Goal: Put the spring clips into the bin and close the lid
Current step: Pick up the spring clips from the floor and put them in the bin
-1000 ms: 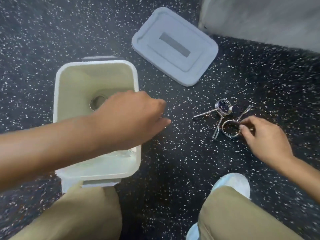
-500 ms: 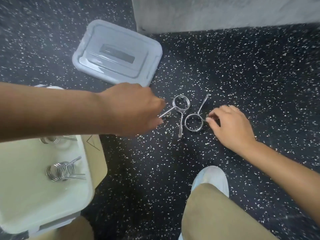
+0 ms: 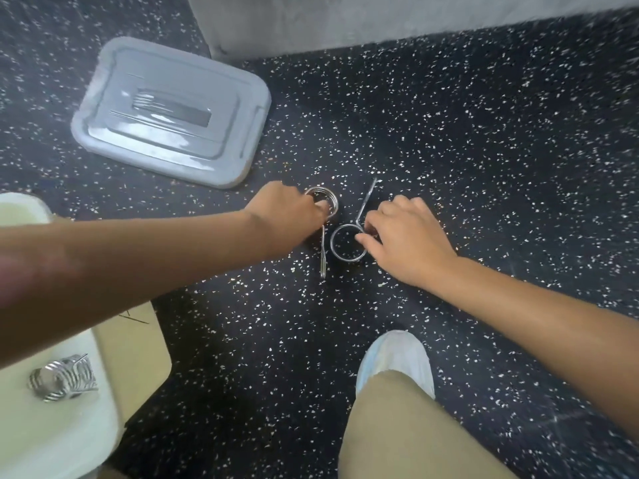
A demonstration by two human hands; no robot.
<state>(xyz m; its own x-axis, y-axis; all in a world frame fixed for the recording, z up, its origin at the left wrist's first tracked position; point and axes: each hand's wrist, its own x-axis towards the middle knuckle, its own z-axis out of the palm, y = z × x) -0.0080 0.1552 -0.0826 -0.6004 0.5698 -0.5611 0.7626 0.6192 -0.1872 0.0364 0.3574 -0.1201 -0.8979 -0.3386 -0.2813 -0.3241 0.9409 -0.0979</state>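
Note:
Two metal spring clips lie side by side on the speckled black floor. My left hand (image 3: 287,216) grips the coil of the left spring clip (image 3: 323,252), whose handle points toward me. My right hand (image 3: 404,236) pinches the right spring clip (image 3: 340,255) at the rim of its ring; one handle sticks up and away. The cream bin (image 3: 138,361) stands open at the lower left, with one spring clip (image 3: 64,378) inside. The grey lid (image 3: 173,112) lies flat on the floor behind my left hand.
A grey wall base (image 3: 345,22) runs along the back. My knee in tan trousers (image 3: 408,433) and a pale blue shoe (image 3: 394,357) fill the lower middle. My left forearm crosses over the bin's rim.
My left hand has gone from above the bin rightward to the left clip and closed on its coil. My right hand has stayed on the right clip. The view shifted right.

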